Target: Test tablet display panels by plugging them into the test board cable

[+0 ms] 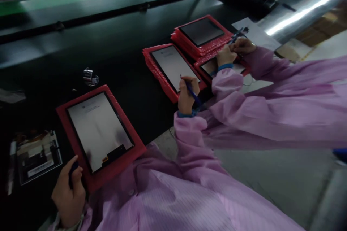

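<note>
Lying on a red bubble-wrap stack (158, 74), the pale, black-edged rectangular screen (169, 63) is under the slim blue pen (193, 92) pinched in the right hand (185, 101); what is done or left cannot be told. The left hand (67, 192) curls round a dark-blue object (73, 169) beside a similar screen (97, 126).

The one view, worn on the head, looked from just over the near edge of the worktop (135, 83), facing forward and down. It sat close above the left hand (69, 193) and right hand (187, 95), tilted so that edge climbed rightward
</note>
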The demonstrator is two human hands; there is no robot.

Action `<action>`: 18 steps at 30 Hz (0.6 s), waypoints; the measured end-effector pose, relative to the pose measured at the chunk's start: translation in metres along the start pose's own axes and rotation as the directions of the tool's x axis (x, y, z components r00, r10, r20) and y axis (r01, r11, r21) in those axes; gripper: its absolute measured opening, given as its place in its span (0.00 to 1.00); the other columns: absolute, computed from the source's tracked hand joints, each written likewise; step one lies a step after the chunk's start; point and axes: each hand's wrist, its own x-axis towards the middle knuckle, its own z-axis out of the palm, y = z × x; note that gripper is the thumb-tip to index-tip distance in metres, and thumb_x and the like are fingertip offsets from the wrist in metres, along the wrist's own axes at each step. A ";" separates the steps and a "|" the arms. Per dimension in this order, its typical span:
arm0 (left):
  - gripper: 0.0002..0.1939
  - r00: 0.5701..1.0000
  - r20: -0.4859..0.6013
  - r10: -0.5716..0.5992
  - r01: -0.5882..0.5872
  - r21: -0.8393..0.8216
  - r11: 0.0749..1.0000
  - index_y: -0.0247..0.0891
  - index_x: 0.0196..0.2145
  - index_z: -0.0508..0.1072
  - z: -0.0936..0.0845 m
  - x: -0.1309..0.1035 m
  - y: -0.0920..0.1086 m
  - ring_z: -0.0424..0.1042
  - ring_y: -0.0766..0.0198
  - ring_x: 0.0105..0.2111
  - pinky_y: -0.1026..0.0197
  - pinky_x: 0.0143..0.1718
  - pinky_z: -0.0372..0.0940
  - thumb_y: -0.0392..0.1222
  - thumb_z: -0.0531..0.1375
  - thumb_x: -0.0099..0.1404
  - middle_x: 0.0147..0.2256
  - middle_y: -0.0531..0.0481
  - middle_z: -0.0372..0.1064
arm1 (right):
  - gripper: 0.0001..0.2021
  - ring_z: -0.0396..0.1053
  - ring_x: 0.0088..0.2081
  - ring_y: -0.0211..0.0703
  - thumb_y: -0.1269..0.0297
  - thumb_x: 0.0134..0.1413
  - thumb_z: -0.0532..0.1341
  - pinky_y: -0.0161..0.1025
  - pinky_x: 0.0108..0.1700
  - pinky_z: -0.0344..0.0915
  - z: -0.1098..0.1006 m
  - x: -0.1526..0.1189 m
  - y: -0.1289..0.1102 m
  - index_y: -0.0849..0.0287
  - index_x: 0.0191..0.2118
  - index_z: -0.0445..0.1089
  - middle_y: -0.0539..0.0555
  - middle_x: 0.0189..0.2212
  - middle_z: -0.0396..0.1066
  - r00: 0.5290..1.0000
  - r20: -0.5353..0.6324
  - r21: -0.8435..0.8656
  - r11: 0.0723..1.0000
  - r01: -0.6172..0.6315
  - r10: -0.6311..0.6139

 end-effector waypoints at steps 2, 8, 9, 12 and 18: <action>0.16 0.998 0.030 0.060 -0.057 -0.093 0.994 0.45 0.50 0.74 -0.002 0.003 0.008 0.79 0.57 0.35 0.52 0.40 0.75 0.53 0.53 0.74 0.38 0.52 0.78 | 0.12 0.66 0.35 0.39 0.57 0.63 0.54 0.39 0.42 0.65 0.010 -0.036 -0.032 0.58 0.42 0.70 0.53 0.37 0.68 0.998 0.070 0.115 0.993 -0.015 0.007; 0.22 0.897 0.326 0.300 -0.124 -0.466 0.876 0.40 0.49 0.78 0.004 0.013 0.064 0.77 0.63 0.32 0.63 0.39 0.73 0.55 0.50 0.77 0.38 0.45 0.78 | 0.16 0.64 0.25 0.39 0.56 0.67 0.56 0.36 0.29 0.59 0.021 -0.124 -0.121 0.58 0.30 0.69 0.50 0.23 0.66 0.617 0.781 0.556 0.554 -0.619 -0.095; 0.23 0.870 0.367 0.329 -0.107 -0.512 0.853 0.39 0.50 0.77 0.006 0.014 0.071 0.76 0.63 0.33 0.62 0.40 0.73 0.55 0.49 0.77 0.38 0.45 0.78 | 0.17 0.62 0.22 0.38 0.54 0.68 0.55 0.36 0.27 0.56 0.021 -0.131 -0.129 0.58 0.29 0.69 0.50 0.21 0.64 0.529 0.836 0.527 0.476 -0.704 -0.144; 0.24 0.815 0.410 0.409 -0.074 -0.627 0.776 0.36 0.52 0.75 0.012 0.014 0.081 0.77 0.61 0.38 0.60 0.45 0.72 0.55 0.48 0.78 0.41 0.42 0.78 | 0.19 0.58 0.20 0.38 0.54 0.68 0.55 0.37 0.25 0.53 0.021 -0.140 -0.140 0.58 0.27 0.68 0.49 0.17 0.60 0.435 0.885 0.465 0.399 -0.791 -0.167; 0.20 0.795 0.381 0.472 -0.099 -0.686 0.721 0.34 0.55 0.71 0.018 0.007 0.078 0.77 0.59 0.47 0.60 0.50 0.69 0.50 0.49 0.78 0.48 0.40 0.76 | 0.21 0.56 0.22 0.39 0.53 0.69 0.54 0.38 0.27 0.54 0.018 -0.138 -0.142 0.56 0.25 0.65 0.49 0.18 0.58 0.433 0.885 0.443 0.608 -0.660 -0.175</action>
